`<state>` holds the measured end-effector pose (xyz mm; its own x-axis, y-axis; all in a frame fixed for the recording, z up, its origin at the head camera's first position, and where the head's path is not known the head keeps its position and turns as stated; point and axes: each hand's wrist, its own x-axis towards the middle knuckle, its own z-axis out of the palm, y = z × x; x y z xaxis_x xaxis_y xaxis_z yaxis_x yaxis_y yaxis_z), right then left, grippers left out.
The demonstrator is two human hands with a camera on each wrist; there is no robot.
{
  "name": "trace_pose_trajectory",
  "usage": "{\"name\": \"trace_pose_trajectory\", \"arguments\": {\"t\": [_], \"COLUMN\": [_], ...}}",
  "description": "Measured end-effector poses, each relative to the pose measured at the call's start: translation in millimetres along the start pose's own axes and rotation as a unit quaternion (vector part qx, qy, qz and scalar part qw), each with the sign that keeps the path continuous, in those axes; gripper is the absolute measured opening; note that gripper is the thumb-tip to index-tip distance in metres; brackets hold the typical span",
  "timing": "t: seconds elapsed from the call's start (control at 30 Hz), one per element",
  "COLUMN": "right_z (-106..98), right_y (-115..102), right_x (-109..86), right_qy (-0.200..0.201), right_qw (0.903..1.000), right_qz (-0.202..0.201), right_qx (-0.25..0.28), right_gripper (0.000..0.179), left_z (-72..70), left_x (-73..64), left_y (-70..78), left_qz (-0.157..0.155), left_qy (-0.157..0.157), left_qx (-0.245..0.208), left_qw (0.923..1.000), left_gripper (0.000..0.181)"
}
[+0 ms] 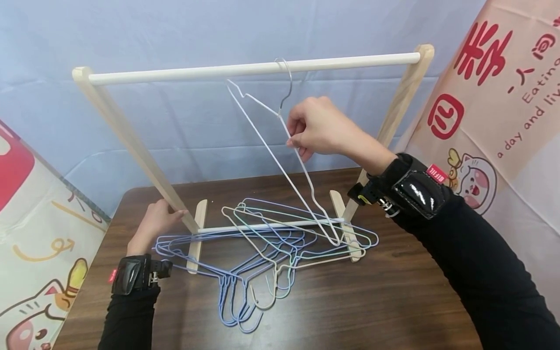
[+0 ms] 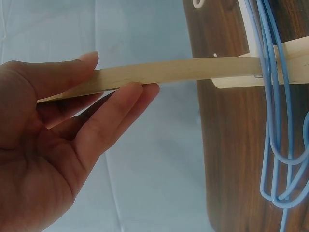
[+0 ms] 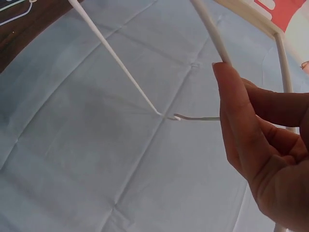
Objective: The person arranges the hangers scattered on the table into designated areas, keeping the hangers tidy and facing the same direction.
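White wire hanger (image 1: pixel 268 146): hangs tilted above the pile; hook looks looped over the round white rail (image 1: pixel 175 75).
Right hand (image 1: pixel 321 126): pinches the hanger's near side, I'd say to steer it.
Left hand (image 1: pixel 157 221): grips the pale flat wooden left post (image 1: pixel 130 141) low down; I read that as bracing the frame.
Blue wire hangers (image 1: pixel 223 279): heaped with a beige wire hanger (image 1: pixel 275 279) on the dark wood-grain counter (image 1: pixel 358 301), hooks wearer-side, probably for easy pickup.
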<state>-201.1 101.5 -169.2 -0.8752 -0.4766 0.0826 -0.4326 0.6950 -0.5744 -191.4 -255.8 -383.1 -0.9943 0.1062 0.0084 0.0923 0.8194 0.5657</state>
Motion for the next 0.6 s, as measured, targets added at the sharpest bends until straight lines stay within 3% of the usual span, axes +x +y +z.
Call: {"name": "trace_pose_trajectory", "arguments": {"t": [0.6], "right_z": [2.3], "right_y": [5.9], "right_x": [-2.8], "right_qy": [0.0], "right_qw": [0.9976], "right_qz": [0.031], "right_qx": [0.062], "right_gripper": [0.007], "left_z": [-3.2], "left_x": [3.8], "left_y": [2.5], "left_qz": [0.002], "left_qy": [-0.003], "left_qx": [0.009], "left_qw": [1.0], "left_gripper": [0.029]}}
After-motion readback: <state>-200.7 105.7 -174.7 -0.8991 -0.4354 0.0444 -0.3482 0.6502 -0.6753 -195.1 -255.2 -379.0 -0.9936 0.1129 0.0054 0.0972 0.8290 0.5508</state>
